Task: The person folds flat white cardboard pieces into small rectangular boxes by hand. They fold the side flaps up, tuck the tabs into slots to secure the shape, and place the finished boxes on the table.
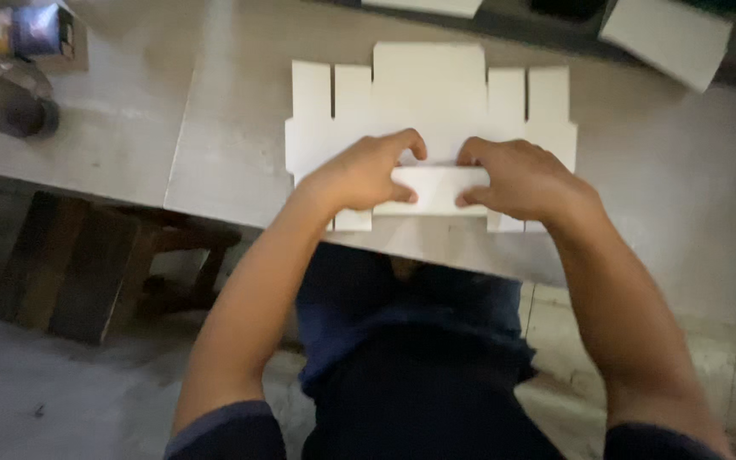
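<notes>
A flat white die-cut cardboard box blank [428,94] lies on the pale table [658,187] near its front edge, with several tabs along its far side. My left hand [363,173] and my right hand [521,177] rest on its near part. Both pinch the near flap [436,187], which is folded up between thumbs and fingers. My forearms reach in from below, over my dark blue clothing.
Another white card piece [668,36] lies at the table's far right, and one more [423,7] at the far edge. A small dark object [34,30] sits on the left tabletop. A dark wooden stool [87,264] stands under the table at left.
</notes>
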